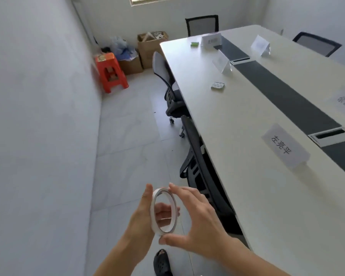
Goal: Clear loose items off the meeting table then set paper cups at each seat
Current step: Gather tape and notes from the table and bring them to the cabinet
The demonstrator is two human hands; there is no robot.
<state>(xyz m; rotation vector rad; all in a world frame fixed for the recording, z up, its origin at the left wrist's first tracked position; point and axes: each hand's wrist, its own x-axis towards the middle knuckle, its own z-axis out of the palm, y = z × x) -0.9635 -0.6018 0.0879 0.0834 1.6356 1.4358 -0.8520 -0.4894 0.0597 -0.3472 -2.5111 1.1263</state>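
Observation:
A white tape roll [153, 213] is held upright over the floor, left of the long white meeting table [257, 196]. My left hand [142, 214] backs it from the left, with fingers showing through the ring. My right hand [195, 222] pinches its rim between thumb below and fingers on top. On the table lie a small blister pack [218, 85] and, at the far end, a green item [194, 44]. No paper cups are in view.
Name cards [283, 145] [221, 63] [260, 45] [211, 39] stand along the table's dark centre strip [287, 96]. Black chairs [199, 168] [167, 86] are tucked at the left edge. An orange stool [111, 71] and cardboard boxes [149, 46] fill the far corner.

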